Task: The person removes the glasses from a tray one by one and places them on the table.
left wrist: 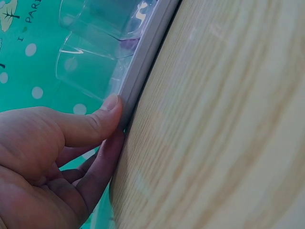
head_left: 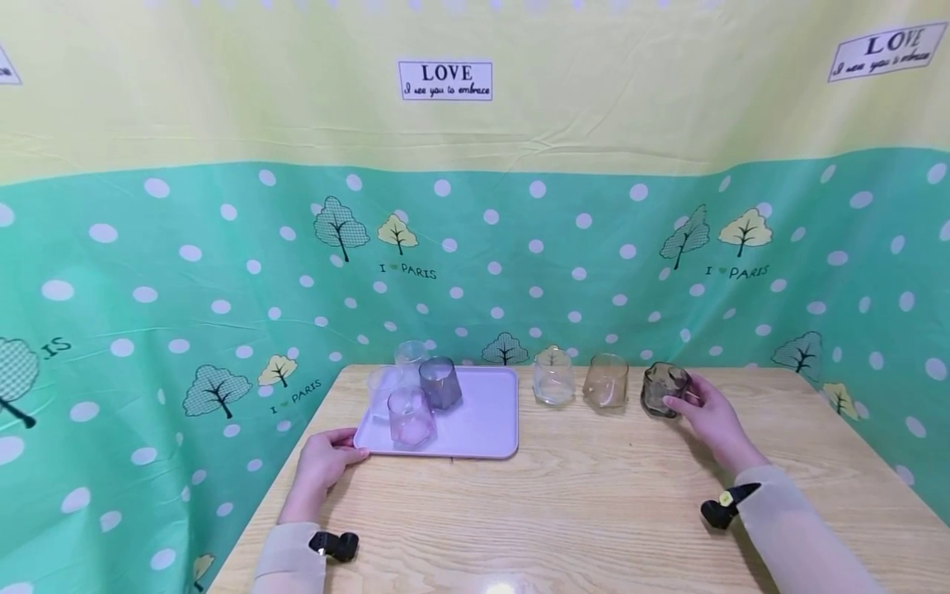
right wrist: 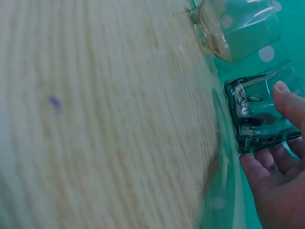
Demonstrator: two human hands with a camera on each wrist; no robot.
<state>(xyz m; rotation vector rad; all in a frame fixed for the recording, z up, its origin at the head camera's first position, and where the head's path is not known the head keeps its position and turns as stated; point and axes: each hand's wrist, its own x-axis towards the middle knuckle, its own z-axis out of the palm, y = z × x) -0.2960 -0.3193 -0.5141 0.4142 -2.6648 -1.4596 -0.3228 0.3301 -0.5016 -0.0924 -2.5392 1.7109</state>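
My left hand (head_left: 323, 464) pinches the front left corner of a pale purple tray (head_left: 482, 425), its thumb (left wrist: 102, 119) at the rim. On the tray stand a pink-tinted glass (head_left: 411, 419), a dark grey glass (head_left: 441, 384) and clear glasses (head_left: 411, 355) at the back left. Far to the right, my right hand (head_left: 714, 417) grips a smoky dark glass (head_left: 660, 392) from its right side. In the right wrist view, the thumb lies across that glass's wall and the fingers reach round its other side.
Between the tray and the dark glass, an amber glass (head_left: 606, 384) and a clear glass (head_left: 553, 378) stand in a row near the back of the wooden table (head_left: 534, 511). A green and yellow patterned cloth (head_left: 475, 223) hangs right behind the table.
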